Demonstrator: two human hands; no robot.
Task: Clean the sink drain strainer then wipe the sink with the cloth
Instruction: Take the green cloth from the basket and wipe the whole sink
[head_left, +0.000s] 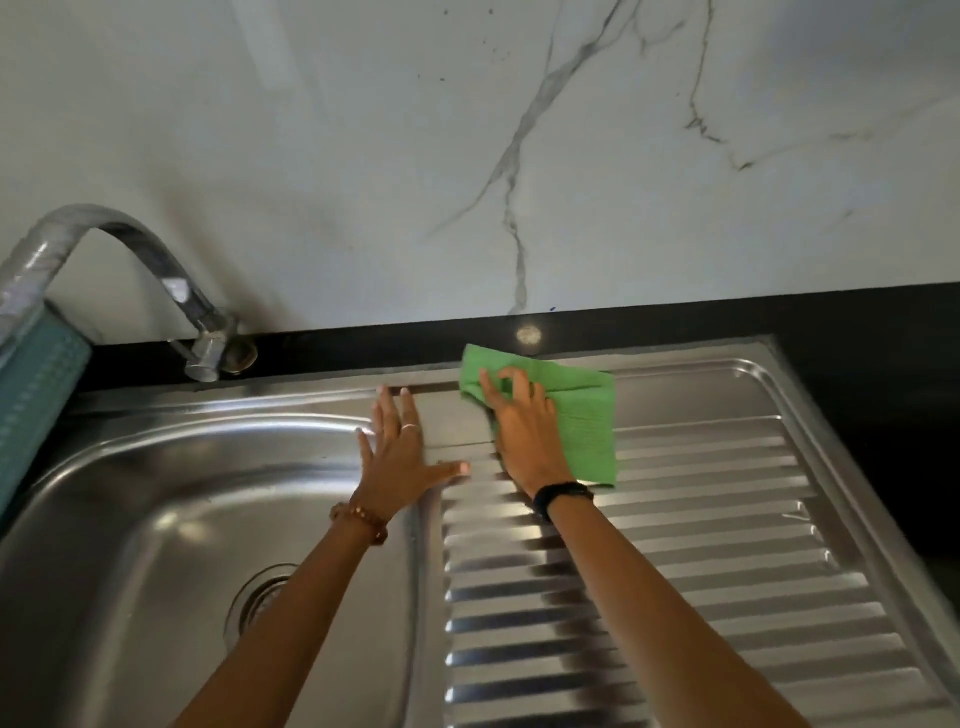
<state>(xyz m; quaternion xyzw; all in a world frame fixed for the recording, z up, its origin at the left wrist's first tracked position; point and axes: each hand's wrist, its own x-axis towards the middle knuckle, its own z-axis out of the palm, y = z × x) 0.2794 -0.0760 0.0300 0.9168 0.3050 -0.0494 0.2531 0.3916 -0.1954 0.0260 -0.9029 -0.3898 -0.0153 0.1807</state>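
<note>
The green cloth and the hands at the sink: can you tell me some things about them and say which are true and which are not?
1. The right hand presses the green cloth on the drainboard. True.
2. The left hand holds a sponge. False: it lies flat on the steel, holding nothing.
3. Water runs from the tap. False: no water shows.
4. The drain strainer sits in the basin floor. True.
</note>
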